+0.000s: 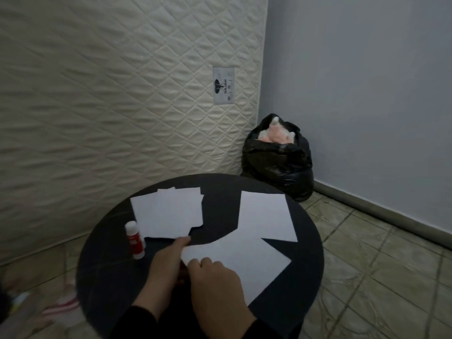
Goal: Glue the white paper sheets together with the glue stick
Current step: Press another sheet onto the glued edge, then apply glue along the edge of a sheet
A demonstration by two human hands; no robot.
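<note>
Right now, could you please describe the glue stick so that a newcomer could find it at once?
On the round black table, look near its left edge, beside the stack of white paper sheets. The small red glue stick with a white cap stands upright there, the only coloured item among flat white paper.

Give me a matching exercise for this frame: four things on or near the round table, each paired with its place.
Things:
1. glue stick
2. stack of paper sheets
3. black bag
4. label

Places:
A. on the floor in the corner behind the table
B. on the quilted mattress
C. upright at the table's left side
D. far left part of the table, right of the glue stick

Pairs: 1-C, 2-D, 3-A, 4-B
</note>
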